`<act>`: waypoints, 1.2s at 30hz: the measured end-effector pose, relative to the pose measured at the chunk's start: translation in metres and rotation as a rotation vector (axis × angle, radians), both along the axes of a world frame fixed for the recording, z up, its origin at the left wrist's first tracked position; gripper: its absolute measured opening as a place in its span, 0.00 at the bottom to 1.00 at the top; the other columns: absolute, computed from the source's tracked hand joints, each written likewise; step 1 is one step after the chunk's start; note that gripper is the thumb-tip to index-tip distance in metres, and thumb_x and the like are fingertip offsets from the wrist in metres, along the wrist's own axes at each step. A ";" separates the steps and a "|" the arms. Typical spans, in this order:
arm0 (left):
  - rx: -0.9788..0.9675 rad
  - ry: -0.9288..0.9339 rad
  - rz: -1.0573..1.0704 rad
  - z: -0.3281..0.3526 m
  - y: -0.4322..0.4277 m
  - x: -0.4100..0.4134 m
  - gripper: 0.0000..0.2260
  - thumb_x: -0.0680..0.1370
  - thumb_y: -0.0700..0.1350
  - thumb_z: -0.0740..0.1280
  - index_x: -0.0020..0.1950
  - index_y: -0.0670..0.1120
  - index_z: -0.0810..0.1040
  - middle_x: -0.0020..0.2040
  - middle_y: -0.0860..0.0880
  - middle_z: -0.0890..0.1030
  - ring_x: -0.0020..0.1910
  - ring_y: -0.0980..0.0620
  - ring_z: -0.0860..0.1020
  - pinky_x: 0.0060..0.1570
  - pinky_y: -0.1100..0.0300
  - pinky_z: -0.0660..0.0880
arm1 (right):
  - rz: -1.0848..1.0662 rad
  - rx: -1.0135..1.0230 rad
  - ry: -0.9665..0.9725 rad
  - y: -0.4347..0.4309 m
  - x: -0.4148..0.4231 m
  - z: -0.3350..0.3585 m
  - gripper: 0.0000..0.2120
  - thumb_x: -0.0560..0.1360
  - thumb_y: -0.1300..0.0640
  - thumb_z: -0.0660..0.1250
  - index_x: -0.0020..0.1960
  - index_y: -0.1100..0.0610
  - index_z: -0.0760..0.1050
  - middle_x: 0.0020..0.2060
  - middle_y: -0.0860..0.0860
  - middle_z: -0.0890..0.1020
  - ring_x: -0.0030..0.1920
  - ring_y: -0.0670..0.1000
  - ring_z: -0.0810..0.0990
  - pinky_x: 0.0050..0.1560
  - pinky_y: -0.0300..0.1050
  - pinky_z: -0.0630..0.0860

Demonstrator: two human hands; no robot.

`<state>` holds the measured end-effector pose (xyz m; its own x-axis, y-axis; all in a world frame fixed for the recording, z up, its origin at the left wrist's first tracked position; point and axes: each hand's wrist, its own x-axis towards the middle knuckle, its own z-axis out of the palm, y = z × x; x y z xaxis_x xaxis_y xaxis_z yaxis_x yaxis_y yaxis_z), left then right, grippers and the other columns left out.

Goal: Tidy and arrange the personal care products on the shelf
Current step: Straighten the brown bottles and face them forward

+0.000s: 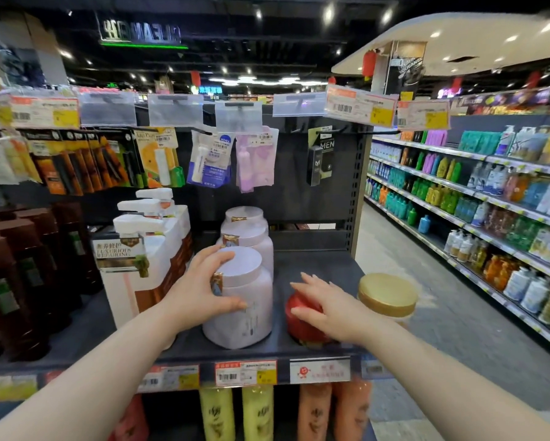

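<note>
**Operator:** While I am gripping the front lilac jar (248, 313) with my left hand (200, 284), thumb on its face and fingers curling round the lid, I am laying my right hand (327, 303), fingers nearly straight, over the top of the red jar (299, 323) just beside it.

**Trainee:** Where are the two jars sitting?

**Operator:** Both are standing near the front of the dark shelf (315, 262). The lilac one is heading a file with the rear lilac jars (251, 237), and a gold-lidded jar (388, 294) is standing at the shelf's right end, just beside the red one.

**Trainee:** How are you meaning to do this step well?

**Operator:** As I am judging it, I am squaring the front jar to its file. I am therefore aiming to turn it on its base rather than lift it, bringing its printed face toward the aisle. The right hand is only resting, so before shifting the red jar I am going to need to wrap the fingers round it, as the gold lid is sitting close enough to knock.

**Trainee:** What writing is showing legibly?

**Operator:** The white pump bottles (152, 249) are carrying "LUXURIOUS REPAIRING". Above them are hanging a NIVEA pack (211, 160) and a MEN pack (323, 157). The price tags (245, 372) and the lilac jar's print are coming through too blurred to read.
</note>
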<state>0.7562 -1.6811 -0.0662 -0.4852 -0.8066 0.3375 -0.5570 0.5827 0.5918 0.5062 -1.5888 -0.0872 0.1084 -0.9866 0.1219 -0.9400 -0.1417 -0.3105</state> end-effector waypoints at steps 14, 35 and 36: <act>0.038 0.007 0.034 0.005 0.004 -0.002 0.39 0.63 0.53 0.77 0.69 0.58 0.62 0.74 0.56 0.55 0.68 0.57 0.58 0.62 0.61 0.57 | -0.333 0.062 0.172 0.027 -0.096 0.000 0.32 0.74 0.35 0.58 0.73 0.42 0.54 0.75 0.50 0.57 0.73 0.58 0.55 0.72 0.53 0.56; 0.083 -0.006 0.029 0.008 0.009 -0.003 0.39 0.64 0.53 0.77 0.70 0.59 0.61 0.74 0.58 0.53 0.69 0.57 0.57 0.62 0.62 0.56 | -0.119 0.409 -0.095 0.019 -0.105 0.037 0.39 0.68 0.60 0.71 0.70 0.39 0.56 0.62 0.43 0.62 0.60 0.49 0.65 0.50 0.41 0.71; 0.082 -0.012 0.030 0.008 0.008 -0.002 0.39 0.64 0.53 0.77 0.70 0.59 0.61 0.74 0.58 0.53 0.71 0.56 0.56 0.62 0.62 0.55 | -0.118 0.408 -0.063 0.020 -0.103 0.040 0.40 0.67 0.60 0.71 0.71 0.40 0.56 0.63 0.44 0.63 0.60 0.49 0.65 0.52 0.42 0.71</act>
